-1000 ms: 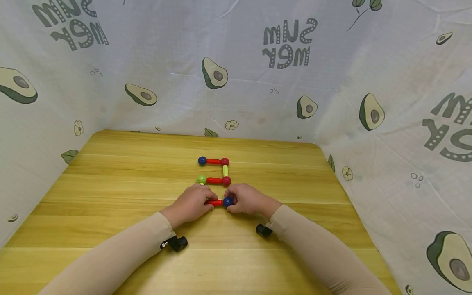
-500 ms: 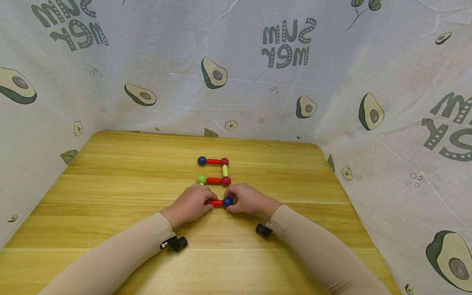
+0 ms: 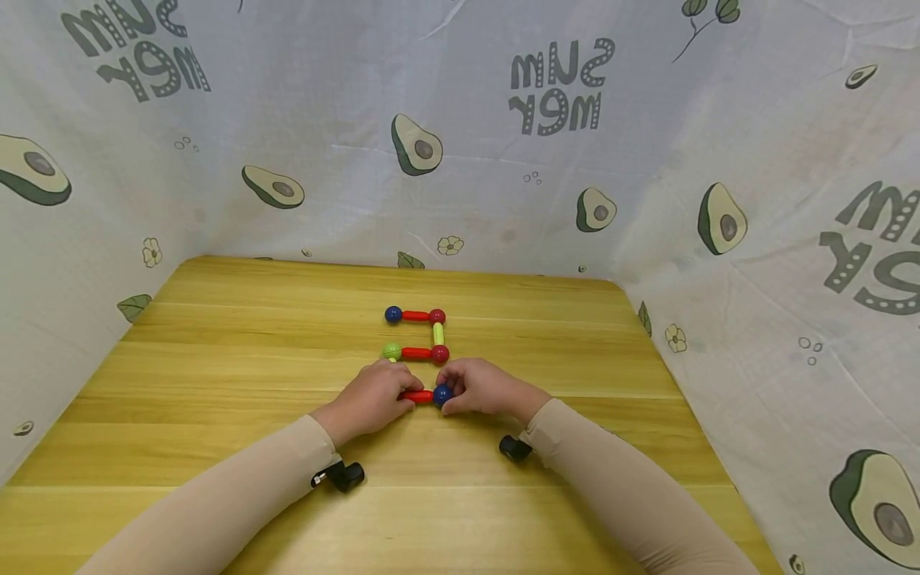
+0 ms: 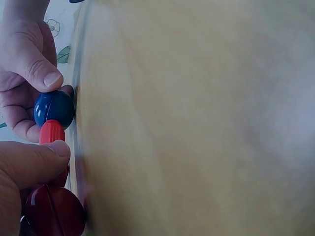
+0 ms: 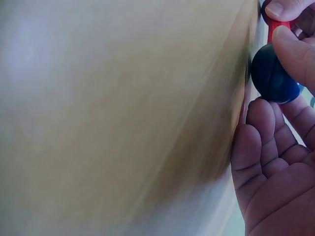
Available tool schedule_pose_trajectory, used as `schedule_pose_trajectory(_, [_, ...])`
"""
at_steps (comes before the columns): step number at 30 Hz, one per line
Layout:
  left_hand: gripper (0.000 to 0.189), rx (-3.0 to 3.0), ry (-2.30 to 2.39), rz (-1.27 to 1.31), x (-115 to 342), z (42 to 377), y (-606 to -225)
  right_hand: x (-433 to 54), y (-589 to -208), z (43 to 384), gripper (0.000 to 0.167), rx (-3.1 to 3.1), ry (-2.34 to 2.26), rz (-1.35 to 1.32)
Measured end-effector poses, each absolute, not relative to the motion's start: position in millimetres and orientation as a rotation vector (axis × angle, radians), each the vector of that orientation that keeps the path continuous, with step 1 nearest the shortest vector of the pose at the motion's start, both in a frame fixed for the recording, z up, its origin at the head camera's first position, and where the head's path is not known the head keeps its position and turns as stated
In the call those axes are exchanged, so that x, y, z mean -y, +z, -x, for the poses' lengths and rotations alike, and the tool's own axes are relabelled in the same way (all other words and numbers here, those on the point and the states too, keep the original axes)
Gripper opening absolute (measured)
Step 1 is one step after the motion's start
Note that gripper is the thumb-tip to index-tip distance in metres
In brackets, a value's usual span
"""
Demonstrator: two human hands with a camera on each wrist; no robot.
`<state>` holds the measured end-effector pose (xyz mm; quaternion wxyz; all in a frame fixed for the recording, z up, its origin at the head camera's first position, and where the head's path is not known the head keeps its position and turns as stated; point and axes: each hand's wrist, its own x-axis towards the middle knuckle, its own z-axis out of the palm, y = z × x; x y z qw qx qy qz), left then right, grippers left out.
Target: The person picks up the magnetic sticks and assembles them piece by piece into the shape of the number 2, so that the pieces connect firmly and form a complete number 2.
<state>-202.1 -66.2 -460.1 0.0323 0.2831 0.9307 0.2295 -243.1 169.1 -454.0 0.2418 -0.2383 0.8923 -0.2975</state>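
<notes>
My left hand [image 3: 370, 397] pinches a short red rod [image 3: 419, 396] between thumb and fingers, low at the table. At its right end sits a blue ball [image 3: 442, 394], which my right hand [image 3: 489, 389] holds between thumb and fingers; ball and rod touch. A dark red ball [image 4: 55, 211] at the rod's other end shows in the left wrist view, hidden by the left hand from above. Just beyond lies a joined zigzag of red rods, a yellow-green rod [image 3: 438, 335], two crimson balls, a green ball [image 3: 391, 351] and a far blue ball [image 3: 393, 315].
The wooden table [image 3: 251, 343] spreads around the pieces on all sides. A pale cloth [image 3: 489, 200] printed with avocados hangs behind and at both sides. Small black cameras [image 3: 347, 477] sit at both wrists, under beige sleeves.
</notes>
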Motion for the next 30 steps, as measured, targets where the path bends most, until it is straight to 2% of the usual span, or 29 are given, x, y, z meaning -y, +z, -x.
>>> schedule_pose_trajectory(17, [0.028, -2.835, 0.791, -0.854, 74.6, 206.8, -456.4, -174.1, -453.8, 246.3, 0.033, -2.406, -0.861, 0.674])
schedule_pose_trajectory(30, [0.049, -2.899, 0.819, -0.741, 112.0, 221.8, -448.7, -194.9, -445.5, 253.8, 0.025, -2.514, -0.836, 0.640])
